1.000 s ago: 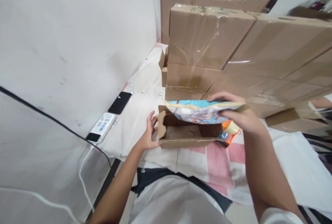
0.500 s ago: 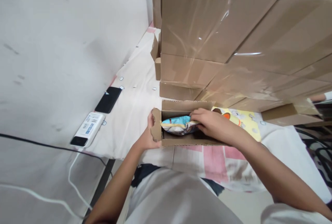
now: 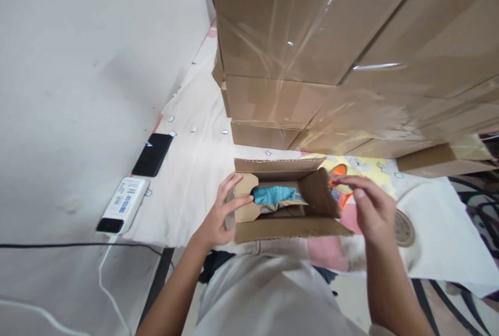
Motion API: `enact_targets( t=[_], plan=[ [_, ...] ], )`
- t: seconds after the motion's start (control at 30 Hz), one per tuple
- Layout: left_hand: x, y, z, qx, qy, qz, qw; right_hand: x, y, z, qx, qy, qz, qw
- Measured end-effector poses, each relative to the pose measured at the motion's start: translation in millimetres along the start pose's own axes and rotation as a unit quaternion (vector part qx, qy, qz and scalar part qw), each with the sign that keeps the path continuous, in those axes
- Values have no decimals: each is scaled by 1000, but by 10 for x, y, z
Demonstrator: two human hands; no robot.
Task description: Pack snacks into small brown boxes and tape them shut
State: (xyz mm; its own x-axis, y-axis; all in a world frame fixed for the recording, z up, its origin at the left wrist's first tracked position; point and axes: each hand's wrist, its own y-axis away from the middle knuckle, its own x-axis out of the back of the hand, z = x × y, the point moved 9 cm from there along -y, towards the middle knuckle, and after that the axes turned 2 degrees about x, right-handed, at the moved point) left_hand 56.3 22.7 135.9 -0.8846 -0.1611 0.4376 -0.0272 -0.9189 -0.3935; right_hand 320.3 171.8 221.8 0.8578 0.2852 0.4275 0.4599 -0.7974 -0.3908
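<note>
An open cardboard box [image 3: 292, 229] rests before me on the cloth. Inside it lies a blue plastic packet [image 3: 276, 196] with a pale yellow edge. My left hand [image 3: 220, 211] grips the box's left end, its index finger over the small flap [image 3: 246, 206] folded inward there, its thumb outside. At the other end, my right hand [image 3: 370, 203] has its fingers stretched toward the right end flap [image 3: 322, 190], fingertips at that flap's upper edge and thumb apart. Beside those fingers is an orange object [image 3: 339, 170], partly hidden, whose kind I cannot make out.
Large taped cardboard boxes [image 3: 280, 102] stand stacked behind the box. On the left, by the wall, lie a black phone [image 3: 153, 154] and a white power bank [image 3: 123, 203] with a cable. A round brown disc [image 3: 404, 228] sits right of my right hand.
My right hand has left the packet and moved right, out of the box to its right end. The left end flap is now folded inward under my left fingers. The view has shifted slightly.
</note>
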Motion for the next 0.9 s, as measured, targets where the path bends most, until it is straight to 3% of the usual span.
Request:
enact_targets(
  t=[0.13,0.23,0.37,0.5,0.57,0.63,0.7,0.77,0.83,0.9],
  plan=[
    [-10,-12,-59,1,6,38,999,-391,436,246,-1,-44,-134,990],
    [-55,-44,-79,38,40,88,995,-432,537,285,-4,-53,-97,994],
    [-63,-57,-165,118,148,217,958,-330,481,382,-32,-64,9,997],
    [-138,-137,-187,140,165,222,951,-374,347,557,-88,-83,20,992],
    [-129,-156,-162,138,119,214,960,-355,276,537,-48,-76,29,996],
    [-80,-148,-99,120,63,223,965,-321,238,443,36,-46,35,998],
    [-26,-149,19,84,-8,228,970,-305,255,368,105,-13,33,994],
    [-30,-195,211,19,-121,197,973,-303,300,360,126,11,28,992],
    [-113,-251,421,-66,-253,142,955,-303,363,377,121,26,27,992],
    [-215,-279,580,-141,-357,109,917,-314,444,400,103,46,23,993]
  ],
)
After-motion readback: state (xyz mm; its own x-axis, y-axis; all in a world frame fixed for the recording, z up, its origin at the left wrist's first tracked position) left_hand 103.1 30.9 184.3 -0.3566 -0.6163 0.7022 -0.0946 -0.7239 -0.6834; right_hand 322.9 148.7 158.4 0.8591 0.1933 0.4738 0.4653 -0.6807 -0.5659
